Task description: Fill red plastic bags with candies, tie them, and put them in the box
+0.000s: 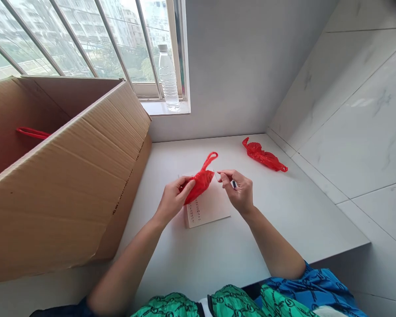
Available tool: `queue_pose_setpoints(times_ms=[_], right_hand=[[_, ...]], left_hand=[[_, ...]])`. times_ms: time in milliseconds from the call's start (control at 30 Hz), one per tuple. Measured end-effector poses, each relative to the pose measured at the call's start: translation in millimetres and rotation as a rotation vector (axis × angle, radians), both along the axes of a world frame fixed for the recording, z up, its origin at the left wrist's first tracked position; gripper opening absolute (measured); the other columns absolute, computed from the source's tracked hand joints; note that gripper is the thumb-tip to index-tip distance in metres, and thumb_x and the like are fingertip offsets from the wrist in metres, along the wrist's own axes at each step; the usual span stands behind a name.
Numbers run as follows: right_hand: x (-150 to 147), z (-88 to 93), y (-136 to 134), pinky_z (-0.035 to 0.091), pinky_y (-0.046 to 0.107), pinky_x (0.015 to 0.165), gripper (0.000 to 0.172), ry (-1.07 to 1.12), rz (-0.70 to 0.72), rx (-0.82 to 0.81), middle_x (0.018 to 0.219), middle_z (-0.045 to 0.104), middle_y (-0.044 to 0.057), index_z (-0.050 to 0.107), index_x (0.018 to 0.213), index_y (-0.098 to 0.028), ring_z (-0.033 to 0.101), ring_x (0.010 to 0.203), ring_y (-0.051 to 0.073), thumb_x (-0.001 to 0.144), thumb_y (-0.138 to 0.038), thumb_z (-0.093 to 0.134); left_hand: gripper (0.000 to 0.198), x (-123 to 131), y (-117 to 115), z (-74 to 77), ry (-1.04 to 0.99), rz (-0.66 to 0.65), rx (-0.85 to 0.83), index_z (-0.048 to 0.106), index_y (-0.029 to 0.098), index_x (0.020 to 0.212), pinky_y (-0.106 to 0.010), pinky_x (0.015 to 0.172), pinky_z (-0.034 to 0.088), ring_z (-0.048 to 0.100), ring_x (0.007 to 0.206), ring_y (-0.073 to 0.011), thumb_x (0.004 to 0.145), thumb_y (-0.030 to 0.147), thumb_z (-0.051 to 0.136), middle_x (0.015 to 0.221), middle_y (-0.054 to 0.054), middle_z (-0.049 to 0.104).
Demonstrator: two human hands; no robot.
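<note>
My left hand [175, 197] pinches a red plastic bag [200, 182], whose looped handle sticks up at the top. Just right of the bag, my right hand [238, 189] is closed, with a dark, pen-like item partly showing between its fingers. A thin pale tip or strand shows between its fingertips and the bag. Below the bag, a white notepad [211, 211] with rows of small writing lies on the white table [198, 259]. Another red plastic bag [265, 157] lies crumpled at the back right of the table.
A large open cardboard box [86, 176] stands at the left, with a red loop [33, 132] showing inside. On the sill of a barred window is a clear water bottle [169, 81]. A grey wall backs the table, and white tiles [366, 132] rise at the right.
</note>
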State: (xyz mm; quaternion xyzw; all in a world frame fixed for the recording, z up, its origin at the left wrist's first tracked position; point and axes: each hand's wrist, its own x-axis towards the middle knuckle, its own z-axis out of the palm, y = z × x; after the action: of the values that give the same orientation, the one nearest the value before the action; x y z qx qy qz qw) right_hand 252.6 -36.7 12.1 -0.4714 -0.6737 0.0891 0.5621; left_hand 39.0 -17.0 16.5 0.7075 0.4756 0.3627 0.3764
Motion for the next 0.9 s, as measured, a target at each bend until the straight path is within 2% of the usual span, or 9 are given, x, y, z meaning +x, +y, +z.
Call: queue_pose_setpoints(times_ms=[100, 167, 233, 367, 533, 667, 767, 833, 900], right_hand=[[-4.2, 3.6, -1.8, 0.052, 0.03, 0.068, 0.018, 0.021, 0.03, -0.036, 0.095, 0.071, 0.003, 0.066, 0.108, -0.025, 0.065, 0.073, 0.015, 0.098, -0.032, 0.053], [-8.3, 2.2, -0.8, 0.052, 0.029, 0.066, 0.022, -0.022, 0.087, -0.079, 0.107, 0.068, 0.005, 0.064, 0.115, -0.025, 0.064, 0.076, 0.015, 0.096, -0.034, 0.057], [-11.8, -0.1, 0.7, 0.052, 0.029, 0.066, 0.024, -0.046, 0.163, -0.119, 0.109, 0.066, 0.006, 0.064, 0.116, -0.025, 0.063, 0.078, 0.016, 0.095, -0.035, 0.06], [-12.0, -0.7, 2.1, 0.052, 0.03, 0.071, 0.011, -0.027, 0.267, -0.165, 0.093, 0.067, 0.003, 0.069, 0.1, -0.025, 0.063, 0.082, 0.017, 0.095, -0.028, 0.059], [8.8, 4.9, 6.0, 0.051, 0.032, 0.073, 0.011, -0.028, 0.23, -0.125, 0.089, 0.067, 0.002, 0.07, 0.094, -0.026, 0.062, 0.083, 0.018, 0.095, -0.024, 0.059], [28.1, 6.9, 10.1, 0.051, 0.031, 0.074, 0.008, 0.035, 0.189, -0.18, 0.09, 0.066, 0.002, 0.069, 0.092, -0.026, 0.062, 0.083, 0.017, 0.093, -0.026, 0.061], [30.2, 8.2, 9.5, 0.048, 0.029, 0.068, 0.007, -0.039, 0.215, -0.285, 0.089, 0.066, 0.001, 0.066, 0.089, -0.025, 0.06, 0.081, 0.016, 0.092, -0.024, 0.06], [26.1, 9.8, 7.6, 0.046, 0.028, 0.066, 0.007, -0.104, 0.227, -0.331, 0.089, 0.067, 0.0, 0.064, 0.087, -0.024, 0.059, 0.08, 0.016, 0.09, -0.023, 0.059], [19.8, 11.5, 5.0, 0.044, 0.028, 0.065, 0.007, -0.152, 0.233, -0.342, 0.088, 0.068, 0.0, 0.064, 0.086, -0.024, 0.058, 0.08, 0.016, 0.089, -0.021, 0.058]], left_hand=[[0.039, -0.5, -3.6, 22.2, -0.107, -0.109, -0.145, 0.068, 0.022, 0.114, -0.027, 0.072, 0.051, 0.065, 0.087, -0.0187, 0.098, 0.05, 0.045, 0.102, -0.005, 0.071], [0.037, 0.1, -6.7, 27.2, -0.082, -0.156, -0.128, 0.069, 0.024, 0.117, -0.027, 0.078, 0.052, 0.066, 0.094, -0.0194, 0.098, 0.047, 0.046, 0.107, -0.005, 0.07], [0.033, 1.5, -9.1, 26.3, -0.02, -0.159, -0.046, 0.071, 0.025, 0.114, -0.027, 0.078, 0.052, 0.066, 0.093, -0.0184, 0.097, 0.044, 0.049, 0.107, -0.005, 0.069], [0.026, 2.0, -9.8, 21.0, 0.006, -0.087, -0.005, 0.073, 0.025, 0.103, -0.025, 0.074, 0.052, 0.066, 0.088, -0.017, 0.091, 0.044, 0.06, 0.101, -0.004, 0.071], [0.03, -15.3, -1.3, 16.4, -0.051, 0.057, -0.054, 0.067, 0.019, 0.082, -0.022, 0.061, 0.048, 0.061, 0.07, -0.0141, 0.086, 0.049, 0.066, 0.079, -0.002, 0.069], [0.034, -35.1, 5.2, 7.4, -0.081, 0.199, -0.037, 0.067, 0.019, 0.085, -0.021, 0.058, 0.046, 0.06, 0.068, -0.0136, 0.088, 0.052, 0.062, 0.079, -0.002, 0.068], [0.036, -37.8, 1.0, 3.7, 0.007, 0.241, 0.04, 0.067, 0.019, 0.097, -0.022, 0.059, 0.048, 0.063, 0.074, -0.0154, 0.091, 0.052, 0.057, 0.088, -0.004, 0.069], [0.037, -33.1, -5.1, 4.4, 0.083, 0.184, 0.098, 0.064, 0.021, 0.112, -0.023, 0.063, 0.05, 0.065, 0.085, -0.0179, 0.093, 0.051, 0.054, 0.103, -0.006, 0.069], [0.034, -25.9, -10.5, 5.6, 0.175, 0.073, 0.177, 0.063, 0.025, 0.117, -0.025, 0.067, 0.051, 0.065, 0.091, -0.018, 0.094, 0.048, 0.054, 0.112, -0.005, 0.067]])
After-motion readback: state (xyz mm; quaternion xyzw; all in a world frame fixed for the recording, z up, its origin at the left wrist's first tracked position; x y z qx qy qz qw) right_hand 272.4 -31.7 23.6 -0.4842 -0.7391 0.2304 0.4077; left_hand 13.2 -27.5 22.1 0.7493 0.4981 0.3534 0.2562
